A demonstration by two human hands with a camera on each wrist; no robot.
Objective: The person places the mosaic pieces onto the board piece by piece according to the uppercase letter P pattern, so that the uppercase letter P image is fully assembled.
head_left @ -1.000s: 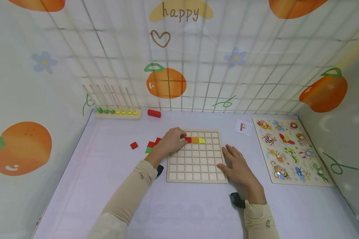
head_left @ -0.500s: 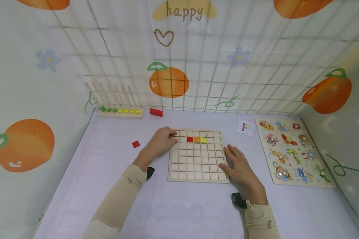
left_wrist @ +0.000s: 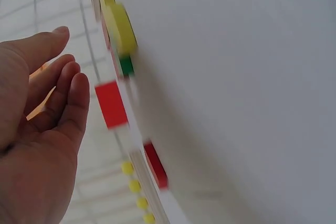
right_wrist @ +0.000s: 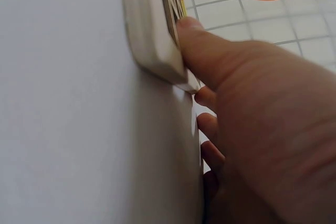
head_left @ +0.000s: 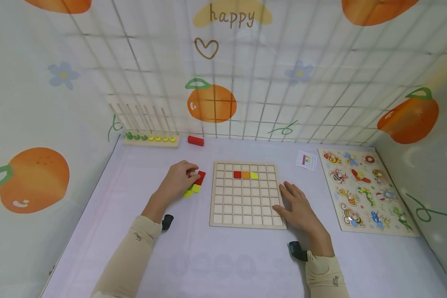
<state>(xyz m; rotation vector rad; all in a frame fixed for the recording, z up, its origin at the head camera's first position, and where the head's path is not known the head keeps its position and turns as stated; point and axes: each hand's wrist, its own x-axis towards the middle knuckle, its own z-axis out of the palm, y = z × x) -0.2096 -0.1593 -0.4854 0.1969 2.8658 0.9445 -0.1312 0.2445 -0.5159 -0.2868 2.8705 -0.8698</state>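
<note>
My left hand (head_left: 176,180) hovers at a small pile of square tiles left of the board, fingers loosely bent with nothing between them in the left wrist view. A red tile (head_left: 200,178) and a yellow-green tile (head_left: 196,188) show beside the fingertips; other pile tiles are partly covered. That wrist view also holds a green tile (left_wrist: 126,65) and a lone red tile (left_wrist: 156,166). On the wooden grid board (head_left: 246,198), a red, an orange (head_left: 246,175) and a yellow tile sit in a row. My right hand (head_left: 299,207) rests along the board's right edge, thumb on top.
A pattern card (head_left: 306,160) lies behind the board to the right. Farther right is an insect puzzle board (head_left: 365,190). At the back left stand a pegged bead rack (head_left: 150,141) and a red block (head_left: 195,141). A printed curtain over a wire grid closes the back.
My left hand has moved left, off the board and back to the tile pile, which shows again. It now covers the lone red tile. The right hand stays put.
</note>
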